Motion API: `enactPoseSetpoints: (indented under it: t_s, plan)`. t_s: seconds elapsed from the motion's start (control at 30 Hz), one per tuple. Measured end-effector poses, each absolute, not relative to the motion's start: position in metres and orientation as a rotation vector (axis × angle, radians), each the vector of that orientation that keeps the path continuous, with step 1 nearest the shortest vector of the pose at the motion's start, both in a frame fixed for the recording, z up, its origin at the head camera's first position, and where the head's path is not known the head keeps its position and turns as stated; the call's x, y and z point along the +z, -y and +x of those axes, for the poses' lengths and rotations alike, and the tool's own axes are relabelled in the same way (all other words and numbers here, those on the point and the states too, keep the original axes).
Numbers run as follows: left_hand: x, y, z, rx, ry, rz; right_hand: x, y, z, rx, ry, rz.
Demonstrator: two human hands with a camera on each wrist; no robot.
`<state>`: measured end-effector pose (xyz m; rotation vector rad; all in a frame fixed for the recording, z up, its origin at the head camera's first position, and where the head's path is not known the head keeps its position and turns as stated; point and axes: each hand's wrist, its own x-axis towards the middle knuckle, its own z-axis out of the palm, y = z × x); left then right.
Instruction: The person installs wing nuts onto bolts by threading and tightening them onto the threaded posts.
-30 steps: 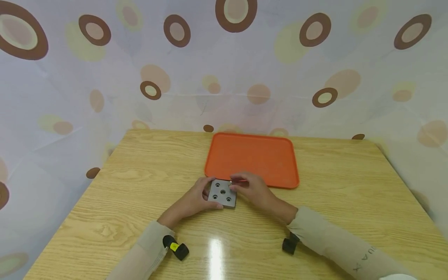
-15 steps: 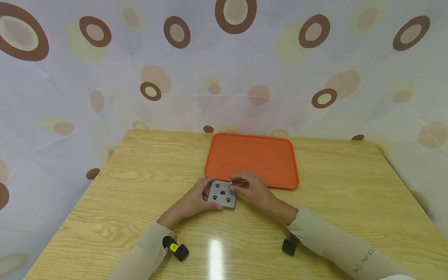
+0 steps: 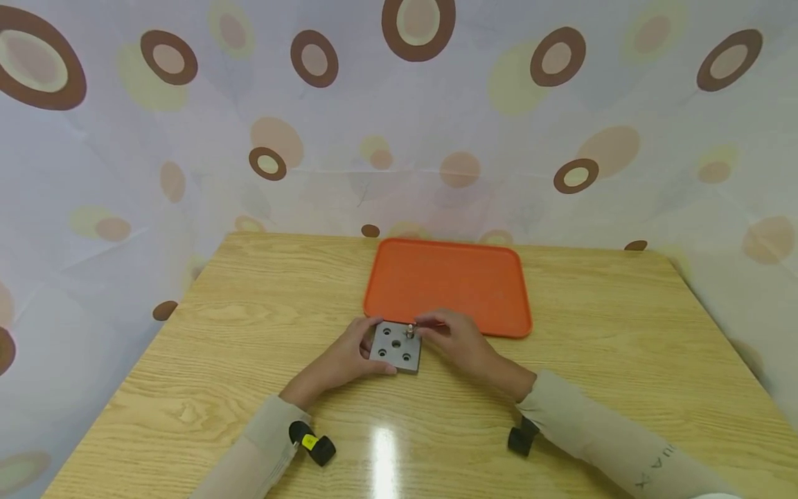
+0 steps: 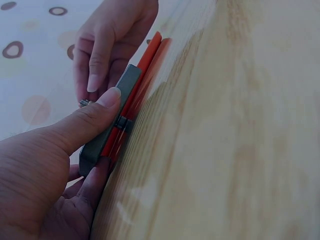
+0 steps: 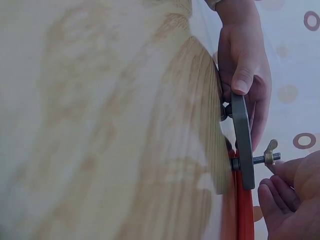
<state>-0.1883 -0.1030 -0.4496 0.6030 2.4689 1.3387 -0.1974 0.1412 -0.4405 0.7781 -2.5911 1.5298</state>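
Observation:
A square grey metal plate (image 3: 395, 357) with several holes is held at its left side by my left hand (image 3: 343, 355), thumb along the near edge. In the right wrist view the plate (image 5: 242, 142) is seen edge-on, with a threaded bolt (image 5: 258, 160) standing out of its face near the far right corner. A brass-coloured wing nut (image 5: 270, 153) sits on that bolt, near its end. My right hand (image 3: 458, 343) has its fingertips at the wing nut, pinching its lower wing. Dark round bolt heads (image 5: 235, 163) show on the plate's underside.
An orange tray (image 3: 449, 277) lies just behind the plate on the wooden table (image 3: 280, 277). A patterned cloth (image 3: 424, 132) hangs around the table's back and sides. Black wrist cameras (image 3: 312, 442) are strapped to both forearms.
My right hand has shifted slightly right, so the bolt and wing nut show more plainly in the head view. My left hand and the plate stay nearly still.

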Motion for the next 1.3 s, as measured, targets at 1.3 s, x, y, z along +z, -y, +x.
enactPoseSetpoints:
  t_s: [1.3]
  plan:
    - [-0.449, 0.103, -0.187, 1.349, -2.464, 0.575, -0.440, -0.133, -0.198, 1.621, 2.575, 0.804]
